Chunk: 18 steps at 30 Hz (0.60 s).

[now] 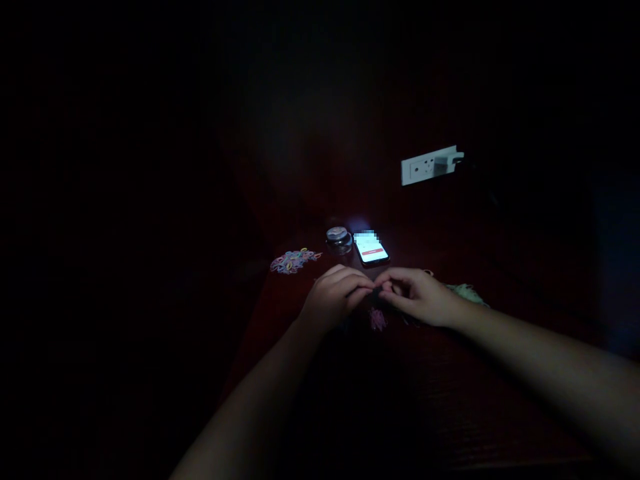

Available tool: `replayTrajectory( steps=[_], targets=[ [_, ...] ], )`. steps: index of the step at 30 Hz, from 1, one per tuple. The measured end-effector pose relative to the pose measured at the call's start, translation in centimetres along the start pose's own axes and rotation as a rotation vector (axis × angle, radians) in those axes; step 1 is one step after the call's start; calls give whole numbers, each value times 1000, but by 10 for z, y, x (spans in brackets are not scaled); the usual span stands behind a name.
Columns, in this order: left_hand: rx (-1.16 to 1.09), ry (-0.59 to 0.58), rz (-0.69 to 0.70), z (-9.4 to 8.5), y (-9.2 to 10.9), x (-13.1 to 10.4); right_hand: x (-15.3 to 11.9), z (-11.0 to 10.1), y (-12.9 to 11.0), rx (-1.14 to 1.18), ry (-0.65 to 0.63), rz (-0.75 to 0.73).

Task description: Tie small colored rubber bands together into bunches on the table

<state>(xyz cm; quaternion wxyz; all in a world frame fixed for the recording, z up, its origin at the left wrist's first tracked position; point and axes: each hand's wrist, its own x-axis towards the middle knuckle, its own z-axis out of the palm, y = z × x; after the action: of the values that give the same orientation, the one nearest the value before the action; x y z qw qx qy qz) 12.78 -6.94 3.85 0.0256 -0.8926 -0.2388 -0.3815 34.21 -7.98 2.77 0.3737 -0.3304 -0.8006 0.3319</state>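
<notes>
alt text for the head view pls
Two bare hands, left and right, nearly meet at the fingertips over a dark red table, beside small multicolored bands, a pink pile, a lidded jar and a lit phone.

The dark red counter (273, 303) carries a multicoloured heap (295, 261) at left, a lidded jar (339, 242) just beside a lit phone (371, 248), a pink heap (378, 319) nearer the camera, and a partly hidden pale-green heap (469, 293) at right.
</notes>
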Motion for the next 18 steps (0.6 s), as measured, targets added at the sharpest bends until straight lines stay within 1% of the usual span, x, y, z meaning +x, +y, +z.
replayTrajectory(
  steps=[4, 9, 18],
  targets=[
    [-13, -6, 18, 0, 2, 1, 0, 0, -2, -1, -5, 3],
    [-8, -26, 20, 0, 0, 0, -1, -1, 1, -45, 26, 5],
    [-28, 8, -17, 3, -4, -2, -1, -3, 4, -21, 32, -6]
  ],
)
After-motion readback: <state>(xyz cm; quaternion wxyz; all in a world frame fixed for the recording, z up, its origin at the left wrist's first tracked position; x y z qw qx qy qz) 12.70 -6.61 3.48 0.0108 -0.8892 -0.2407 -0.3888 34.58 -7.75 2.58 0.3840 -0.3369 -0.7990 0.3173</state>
